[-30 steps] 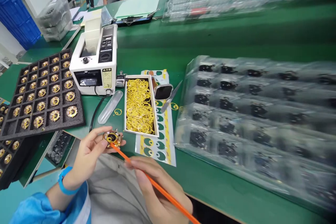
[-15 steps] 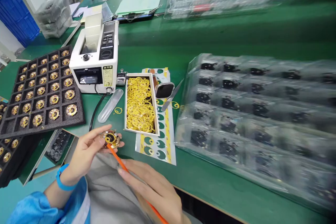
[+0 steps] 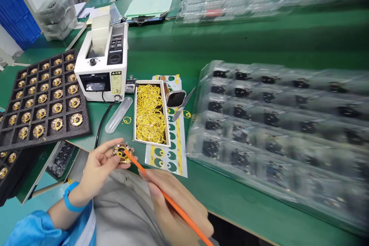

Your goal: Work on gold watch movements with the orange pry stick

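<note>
My left hand [image 3: 97,167] pinches a small round gold and black part [image 3: 123,151] just in front of the green table's near edge. My right hand [image 3: 175,207] is closed round a long orange stick [image 3: 170,200], and the stick's tip rests on the top of that part. Just beyond the part lies a white box of yellow rings [image 3: 149,112] and a backing sheet with yellow and green stickers [image 3: 170,150]. One loose yellow ring [image 3: 127,120] lies on the table.
A black foam tray of gold parts [image 3: 43,100] sits at the left, a white tape dispenser [image 3: 103,65] behind it. Clear blister trays with black parts [image 3: 268,123] fill the right. Tweezers [image 3: 183,104] and a clear tube [image 3: 118,114] lie mid-table. People stand far back.
My right hand has slid its grip along the orange stick and the stick's tip has shifted slightly on the part. My left hand holds the part in nearly the same place.
</note>
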### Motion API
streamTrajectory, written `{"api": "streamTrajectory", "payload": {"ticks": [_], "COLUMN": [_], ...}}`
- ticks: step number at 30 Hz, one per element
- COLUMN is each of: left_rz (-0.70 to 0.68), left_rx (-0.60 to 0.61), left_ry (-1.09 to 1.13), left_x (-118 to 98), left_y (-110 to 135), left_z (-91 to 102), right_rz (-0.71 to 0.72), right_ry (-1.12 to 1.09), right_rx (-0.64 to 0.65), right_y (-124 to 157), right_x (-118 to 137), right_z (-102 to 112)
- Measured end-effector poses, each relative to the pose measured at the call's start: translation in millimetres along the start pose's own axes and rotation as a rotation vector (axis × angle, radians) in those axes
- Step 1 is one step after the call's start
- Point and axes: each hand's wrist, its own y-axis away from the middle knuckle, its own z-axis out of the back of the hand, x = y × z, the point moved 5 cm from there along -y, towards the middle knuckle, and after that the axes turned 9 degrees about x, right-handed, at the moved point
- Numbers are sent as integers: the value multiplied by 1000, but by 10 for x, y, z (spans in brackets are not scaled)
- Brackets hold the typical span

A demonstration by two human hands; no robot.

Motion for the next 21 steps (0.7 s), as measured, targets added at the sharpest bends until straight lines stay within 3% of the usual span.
{"api": "streamTrajectory", "payload": {"ticks": [6,12,21], "left_rz": [-24,-19,90], "left_rx": [-29,-91,-111], "left_ry": [-67,-127,-188], "left_x": [71,71,100], "left_y": [11,-12,-19], "left_z": [-44,10,114], "right_rz": [20,241,369], "right_ry": [84,299,503], "right_rx": [-50,99,384], "right_y": [-41,41,-37], "right_x": [-8,33,104], "right_z": [-146,-274,-248]}}
